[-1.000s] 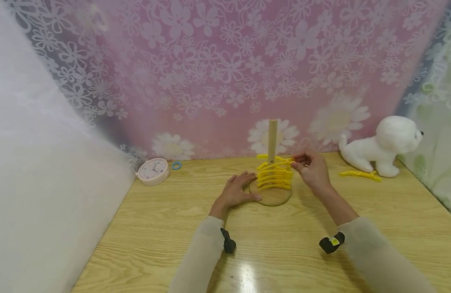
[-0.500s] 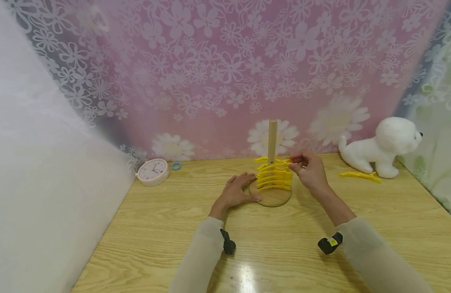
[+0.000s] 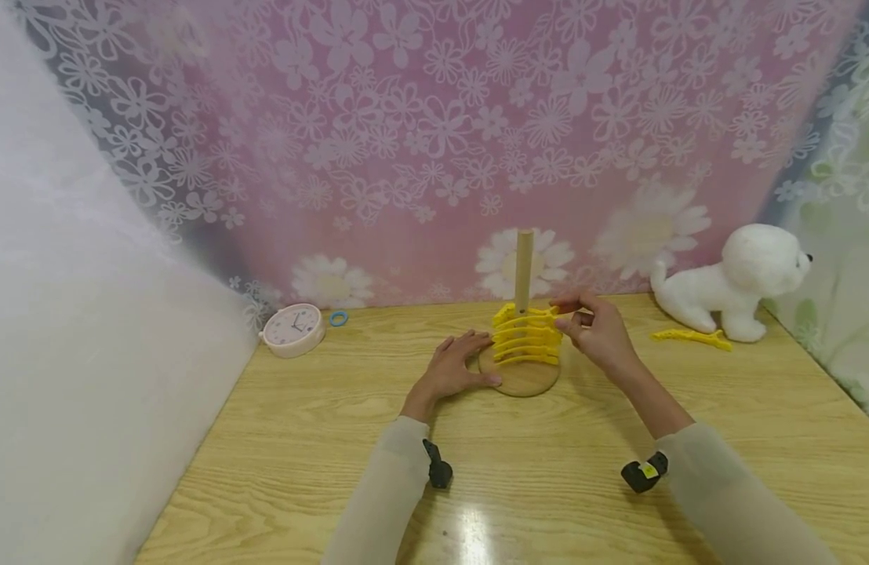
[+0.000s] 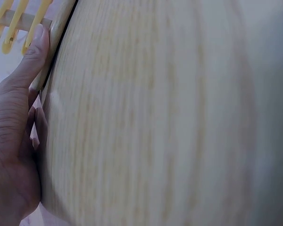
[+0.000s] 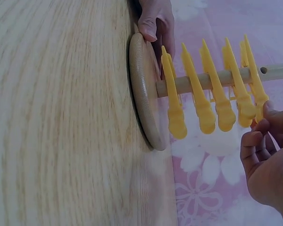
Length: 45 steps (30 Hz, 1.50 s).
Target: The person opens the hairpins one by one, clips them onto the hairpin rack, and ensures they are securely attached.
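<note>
A wooden stand has a round base [image 3: 522,383] and an upright post [image 3: 524,271]. Several yellow hair clips [image 3: 526,341] are stacked up the lower post, their long arms on either side of it in the right wrist view. My left hand [image 3: 452,369] rests at the base's left rim, thumb at the front and fingers spread toward the back; the left wrist view shows the thumb [image 4: 34,59] along the rim. My right hand [image 3: 598,333] pinches the right end of the uppermost hair clip [image 5: 255,77] between thumb and fingers. That clip sits around the post, just below a small hole.
Another yellow hair clip [image 3: 692,339] lies on the table at right, in front of a white plush dog [image 3: 731,278]. At the back left are a pink round clock [image 3: 293,329] and a blue ring [image 3: 339,318]. A flowered cloth [image 3: 406,157] hangs behind the table.
The uppermost clip's far arm has swung in toward the post, so the clip looks closed around it. My right hand still pinches its end; my left hand stays at the base.
</note>
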Each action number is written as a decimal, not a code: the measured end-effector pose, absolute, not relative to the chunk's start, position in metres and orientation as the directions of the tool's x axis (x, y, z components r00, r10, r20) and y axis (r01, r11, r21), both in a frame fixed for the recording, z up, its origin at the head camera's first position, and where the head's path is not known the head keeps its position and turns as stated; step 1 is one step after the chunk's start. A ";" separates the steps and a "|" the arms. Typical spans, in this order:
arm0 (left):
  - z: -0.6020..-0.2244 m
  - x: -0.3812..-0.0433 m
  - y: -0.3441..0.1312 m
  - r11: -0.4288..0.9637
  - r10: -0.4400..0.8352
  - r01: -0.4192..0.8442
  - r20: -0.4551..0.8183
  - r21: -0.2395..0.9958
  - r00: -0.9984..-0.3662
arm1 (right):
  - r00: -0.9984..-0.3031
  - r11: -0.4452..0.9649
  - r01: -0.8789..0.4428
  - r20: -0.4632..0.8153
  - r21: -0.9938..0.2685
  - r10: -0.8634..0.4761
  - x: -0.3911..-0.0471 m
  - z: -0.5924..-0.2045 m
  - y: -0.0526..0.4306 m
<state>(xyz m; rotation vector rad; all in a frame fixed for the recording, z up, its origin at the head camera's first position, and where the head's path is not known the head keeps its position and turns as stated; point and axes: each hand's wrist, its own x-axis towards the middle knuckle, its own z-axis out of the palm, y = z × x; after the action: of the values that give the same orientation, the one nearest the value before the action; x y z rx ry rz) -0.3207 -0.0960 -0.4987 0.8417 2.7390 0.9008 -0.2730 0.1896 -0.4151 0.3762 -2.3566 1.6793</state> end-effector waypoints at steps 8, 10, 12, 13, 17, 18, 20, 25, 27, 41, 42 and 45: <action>-0.499 -0.318 -0.095 0.657 0.552 0.469 0.046 0.591 -0.832 | -0.942 0.256 -0.332 0.305 -0.908 -0.140 -0.268 -0.416 0.192; -0.499 -0.317 -0.095 0.657 0.553 0.469 0.045 0.591 -0.832 | -0.942 0.251 -0.331 0.302 -0.910 -0.146 -0.268 -0.416 0.193; -0.498 -0.316 -0.095 0.659 0.553 0.469 0.044 0.589 -0.832 | -0.942 0.251 -0.331 0.302 -0.910 -0.147 -0.267 -0.417 0.194; -0.498 -0.316 -0.095 0.660 0.552 0.468 0.044 0.588 -0.833 | -0.941 0.255 -0.332 0.303 -0.908 -0.148 -0.267 -0.417 0.194; -0.498 -0.316 -0.095 0.663 0.549 0.464 0.040 0.588 -0.835 | -0.944 0.275 -0.326 0.296 -0.905 -0.145 -0.264 -0.418 0.197; -0.498 -0.316 -0.095 0.663 0.548 0.462 0.039 0.589 -0.836 | -0.945 0.279 -0.324 0.294 -0.904 -0.146 -0.264 -0.418 0.197; -0.498 -0.316 -0.095 0.665 0.546 0.461 0.039 0.588 -0.837 | -0.945 0.282 -0.321 0.289 -0.904 -0.150 -0.262 -0.417 0.198; -0.497 -0.315 -0.096 0.659 0.550 0.469 0.048 0.588 -0.834 | -0.941 0.275 -0.328 0.290 -0.904 -0.172 -0.261 -0.417 0.200; -0.498 -0.315 -0.096 0.655 0.551 0.470 0.051 0.591 -0.833 | -0.939 0.276 -0.335 0.294 -0.901 -0.180 -0.260 -0.417 0.201; -0.497 -0.316 -0.094 0.670 0.544 0.465 0.044 0.579 -0.838 | -0.936 0.285 -0.347 0.310 -0.894 -0.166 -0.240 -0.423 0.260; -0.496 -0.316 -0.094 0.668 0.545 0.466 0.046 0.580 -0.837 | -0.938 0.294 -0.342 0.306 -0.893 -0.161 -0.238 -0.425 0.269; -0.495 -0.317 -0.095 0.669 0.544 0.470 0.052 0.575 -0.838 | -0.949 0.319 -0.314 0.288 -0.894 -0.125 -0.233 -0.432 0.293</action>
<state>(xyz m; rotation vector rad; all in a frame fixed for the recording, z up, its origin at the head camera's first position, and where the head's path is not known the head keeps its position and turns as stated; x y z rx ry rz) -0.3169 -0.0952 -0.4946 0.8411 2.7556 0.8973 -0.2326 0.2928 -0.4320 0.4059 -2.4123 1.6937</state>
